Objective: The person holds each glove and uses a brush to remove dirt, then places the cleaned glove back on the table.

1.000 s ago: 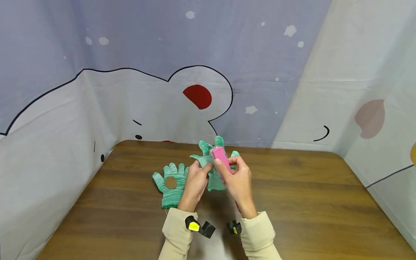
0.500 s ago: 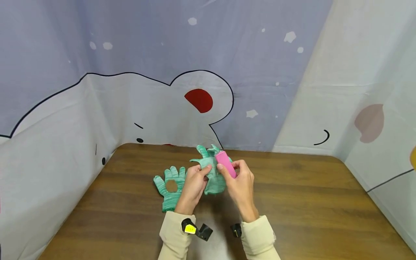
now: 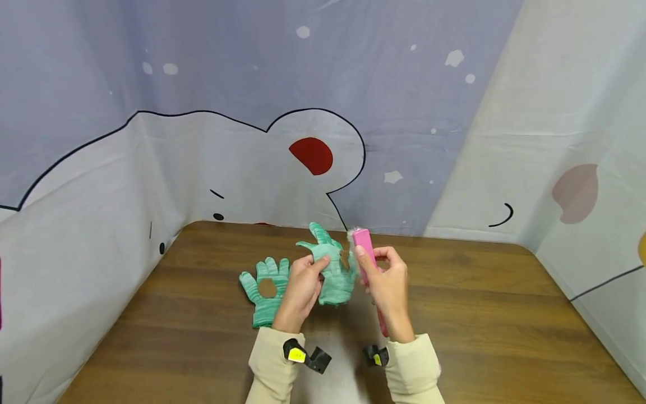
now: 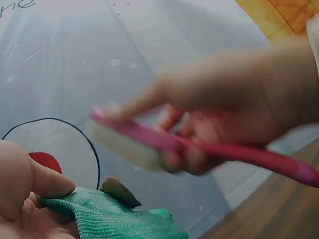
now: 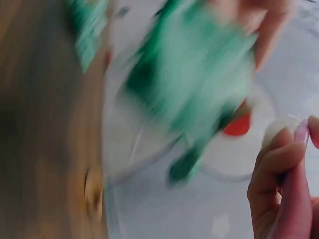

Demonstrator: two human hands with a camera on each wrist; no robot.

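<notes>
My left hand (image 3: 301, 286) pinches a green knit glove (image 3: 335, 283) by its edge, thumb on top, and holds it up above the table. A brown patch (image 4: 119, 191) stands out from the glove's surface. My right hand (image 3: 388, 286) grips a pink brush (image 3: 364, 242) with pale bristles and a long, darker pink handle (image 4: 259, 157). In the left wrist view the brush is raised apart from the glove, its bristles facing down toward it. Motion blurs the glove in the right wrist view.
A second green glove (image 3: 267, 311) lies flat on the wooden table (image 3: 484, 314), left of my left hand, with a round brown patch on its palm. A printed cloth backdrop (image 3: 242, 168) rises behind the table and along its sides.
The brush has moved right, off the held glove, uncovering its brown patch. The glove's fingers have shifted in my left hand's hold. The second glove stays on the table.
</notes>
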